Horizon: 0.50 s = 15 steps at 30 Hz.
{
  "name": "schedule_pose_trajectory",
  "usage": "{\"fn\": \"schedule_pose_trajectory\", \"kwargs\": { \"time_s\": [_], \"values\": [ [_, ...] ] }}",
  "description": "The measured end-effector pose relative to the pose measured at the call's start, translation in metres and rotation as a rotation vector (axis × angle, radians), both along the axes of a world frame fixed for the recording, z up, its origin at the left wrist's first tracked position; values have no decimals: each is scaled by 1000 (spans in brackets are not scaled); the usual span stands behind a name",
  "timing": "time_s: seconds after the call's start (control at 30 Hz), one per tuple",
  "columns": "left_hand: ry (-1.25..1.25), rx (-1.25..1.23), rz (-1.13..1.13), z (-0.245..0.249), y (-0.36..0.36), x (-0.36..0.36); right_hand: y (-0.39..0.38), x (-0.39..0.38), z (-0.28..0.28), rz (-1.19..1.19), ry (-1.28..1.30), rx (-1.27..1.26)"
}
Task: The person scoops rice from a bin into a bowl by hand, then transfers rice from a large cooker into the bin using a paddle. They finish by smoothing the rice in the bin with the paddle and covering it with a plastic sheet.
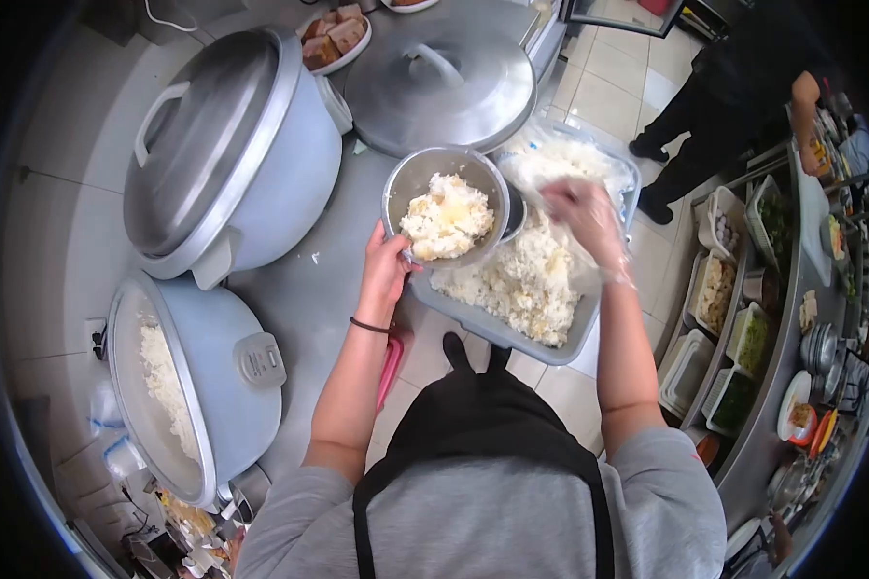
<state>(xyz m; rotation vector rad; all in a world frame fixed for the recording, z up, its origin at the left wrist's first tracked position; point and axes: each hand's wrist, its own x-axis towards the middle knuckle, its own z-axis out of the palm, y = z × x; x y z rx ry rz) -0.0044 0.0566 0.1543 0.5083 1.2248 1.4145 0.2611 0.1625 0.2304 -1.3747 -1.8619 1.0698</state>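
Note:
My left hand [388, 262], bare, grips the lower left rim of a steel bowl [497, 179]. Inside the bowl lies a mound of rice [446, 217] with a pale yellow patch on top. My right hand [579, 214], in a clear plastic glove, is over the rice heap [536, 280] in a grey-blue tub [492, 331]; its fingers are bent in, and what they hold, if anything, is too blurred to tell. Clear plastic film lies over the rice at the tub's far end. A dark round thing shows partly behind the bowl's right side.
A large closed rice cooker [299, 164] and an open one with rice [232, 367] stand at left. Beyond the bowl lie a steel lid [473, 87] and a plate of meat [338, 39]. At right, a person [690, 87] stands near a counter with food containers [714, 289].

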Motion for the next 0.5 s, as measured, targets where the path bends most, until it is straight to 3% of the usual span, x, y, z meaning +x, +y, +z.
{"fn": "schedule_pose_trajectory", "kwargs": {
  "time_s": [0.07, 0.2, 0.33, 0.4, 0.5],
  "values": [
    [-103, 84, 43, 11, 24, 2, -7, 38, -32, -77, -79, -61],
    [-46, 165, -44, 40, 92, -10, -42, 85, -75, -141, -140, -94],
    [-106, 150, 13, 50, 202, -33, -73, 116, -111, -122, -285, 18],
    [-126, 193, -4, 59, 259, -32, -87, 125, -131, -167, -308, -153],
    [-82, 185, -9, 64, 342, -22, -101, 129, -142, -197, -460, -117]
  ]
}}
